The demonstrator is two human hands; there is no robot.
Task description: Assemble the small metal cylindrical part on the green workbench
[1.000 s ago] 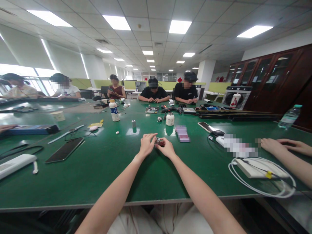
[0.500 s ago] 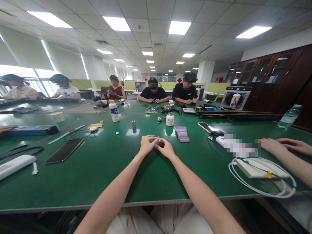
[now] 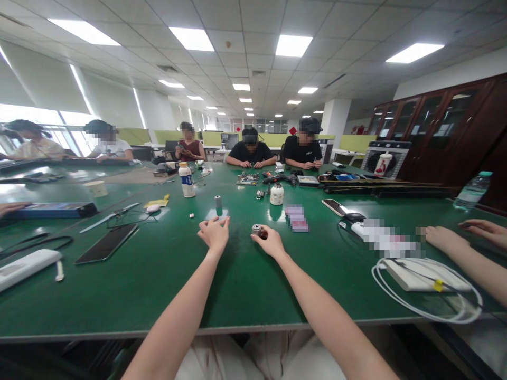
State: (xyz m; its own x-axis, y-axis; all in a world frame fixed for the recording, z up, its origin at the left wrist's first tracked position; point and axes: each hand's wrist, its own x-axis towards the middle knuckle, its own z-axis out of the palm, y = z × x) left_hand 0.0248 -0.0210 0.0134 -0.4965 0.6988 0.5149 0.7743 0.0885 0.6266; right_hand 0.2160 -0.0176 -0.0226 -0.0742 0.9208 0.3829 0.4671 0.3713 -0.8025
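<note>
My right hand has its thumb and fingers closed around a small grey metal cylinder, which has a ring-shaped top with a dark centre. To the left of it, apart from the cylinder, is my left hand; its fingers are spread and nothing shows in them. Just beyond the left hand a second grey cylinder stands upright on the green table. A tiny white piece lies to the left of that one.
Past my hands stand a white jar and a bottle with a blue label. A dark phone lies left. At right are a white phone, coiled white cable and another person's hands. Several people sit around the table.
My left hand has come off the grey cylinder and moved left, its fingers spreading. The right hand keeps the cylinder in nearly the same place, and its top now shows.
</note>
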